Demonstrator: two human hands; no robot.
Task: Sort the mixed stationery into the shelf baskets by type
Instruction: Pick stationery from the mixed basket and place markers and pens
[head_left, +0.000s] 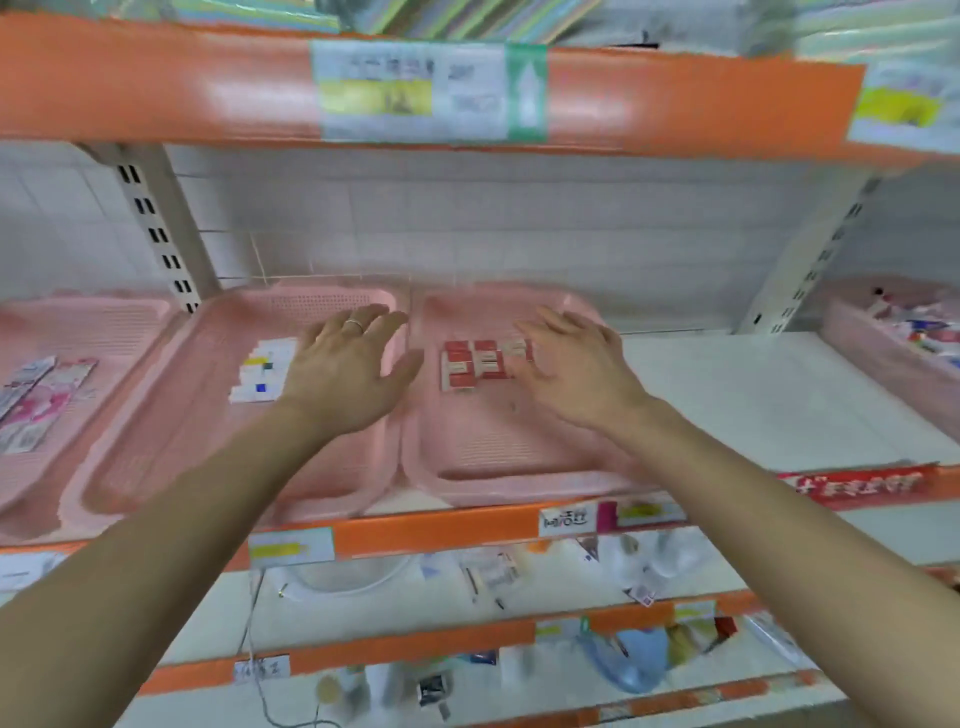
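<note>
Two pink baskets stand side by side on the middle shelf. The left basket (156, 457) holds a small stack of white boxes (260, 371). The right basket (519, 467) holds several small red and white boxes (470, 366) in rows. My left hand (345, 371), with a ring on one finger, hovers spread over the gap between the two baskets and holds nothing. My right hand (574, 371) hovers with straight fingers over the right basket, next to the red boxes, and it too holds nothing. The picture is blurred.
A third pink basket (78, 332) at the far left holds pink packets (41, 400). Another pink basket (893, 353) with mixed small items stands at the far right. Bare white shelf (753, 395) lies between. An orange shelf edge (415, 93) hangs overhead; lower shelves carry assorted goods.
</note>
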